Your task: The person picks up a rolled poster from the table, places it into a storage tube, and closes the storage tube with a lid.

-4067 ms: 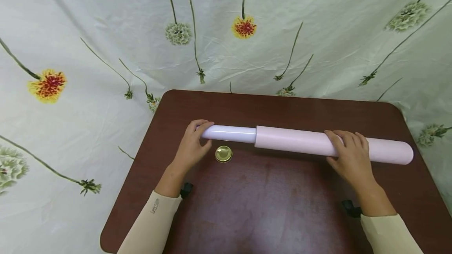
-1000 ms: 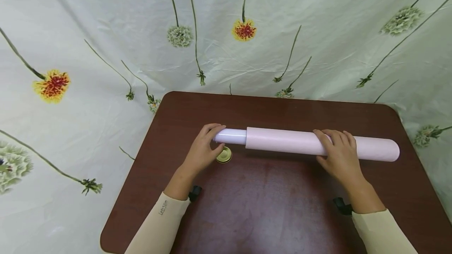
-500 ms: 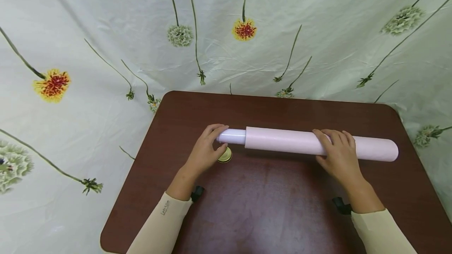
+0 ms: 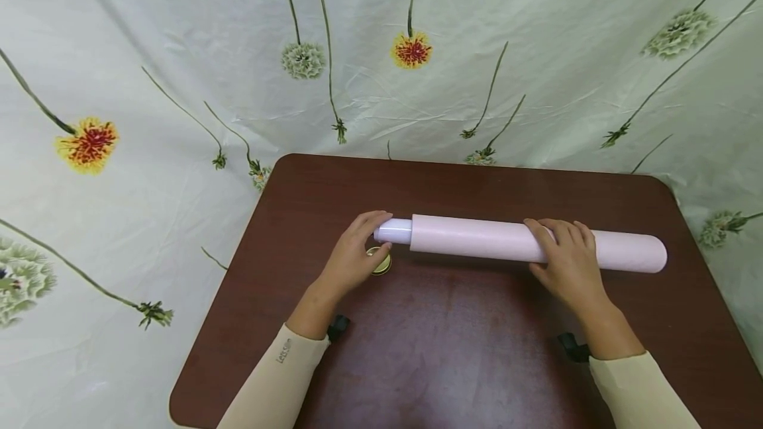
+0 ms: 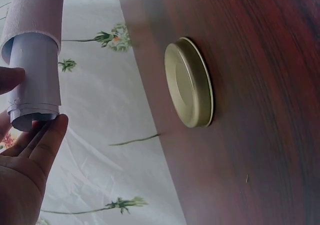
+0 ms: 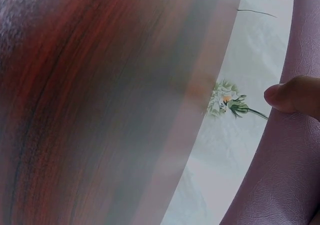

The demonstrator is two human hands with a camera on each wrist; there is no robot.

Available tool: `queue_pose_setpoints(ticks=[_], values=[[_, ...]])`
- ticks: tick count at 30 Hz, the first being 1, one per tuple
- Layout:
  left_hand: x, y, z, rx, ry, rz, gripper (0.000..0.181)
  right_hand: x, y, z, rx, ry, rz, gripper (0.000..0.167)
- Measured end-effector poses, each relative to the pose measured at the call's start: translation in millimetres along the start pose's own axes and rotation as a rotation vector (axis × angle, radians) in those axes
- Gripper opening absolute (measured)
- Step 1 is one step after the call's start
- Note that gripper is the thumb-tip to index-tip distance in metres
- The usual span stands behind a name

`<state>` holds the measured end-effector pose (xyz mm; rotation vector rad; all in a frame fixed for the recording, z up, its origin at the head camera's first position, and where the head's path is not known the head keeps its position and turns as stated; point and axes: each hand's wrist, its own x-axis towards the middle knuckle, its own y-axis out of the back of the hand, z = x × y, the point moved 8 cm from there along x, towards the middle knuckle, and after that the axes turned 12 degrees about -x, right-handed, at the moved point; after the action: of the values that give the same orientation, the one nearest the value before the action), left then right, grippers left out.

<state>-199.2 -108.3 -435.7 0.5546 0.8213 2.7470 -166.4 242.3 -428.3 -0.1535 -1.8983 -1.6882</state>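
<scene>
White roll [image 4: 395, 231] partly inside pink tube [image 4: 471, 238]
Left hand [image 4: 352, 258] pinches roll's exposed end; right hand [image 4: 571, 270] grips tube.

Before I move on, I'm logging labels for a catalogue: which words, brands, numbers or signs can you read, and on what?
"LetsSlim", or close to it: small, slanted print on the left sleeve; some letters are too blurred to be sure.
No readable text shows on the pink tube, white roll or gold lid.
</scene>
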Motion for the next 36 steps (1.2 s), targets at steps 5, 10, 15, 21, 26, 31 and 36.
queue_pose_setpoints(ticks=[5,10,15,21,26,31,36], values=[[0.3,-4.0,1.1,0.009,0.002,-0.009,0.054,0.4,-1,-1,-0.002,0.0,0.0,0.094],[0.3,-5.6,5.1,0.01,-0.016,-0.014,0.053,0.4,-2,-3,0.002,-0.001,-0.002,0.094],[-0.1,-7.5,7.7,0.012,-0.021,-0.015,0.052,0.4,-3,-4,0.006,-0.001,0.0,0.094],[-0.6,-12.0,9.2,-0.018,-0.021,-0.028,0.051,0.3,-5,-4,0.006,0.001,-0.005,0.094],[-0.7,-11.9,4.9,-0.035,0.001,-0.024,0.054,0.1,-6,-4,0.008,-0.002,-0.008,0.094],[-2.3,-5.4,1.4,-0.107,0.021,0.014,0.054,-0.2,-3,-2,0.003,-0.011,0.0,0.094],[-5.1,-2.8,-1.6,-0.176,0.055,0.023,0.05,-1.7,-3,3,0.002,-0.024,-0.005,0.095]])
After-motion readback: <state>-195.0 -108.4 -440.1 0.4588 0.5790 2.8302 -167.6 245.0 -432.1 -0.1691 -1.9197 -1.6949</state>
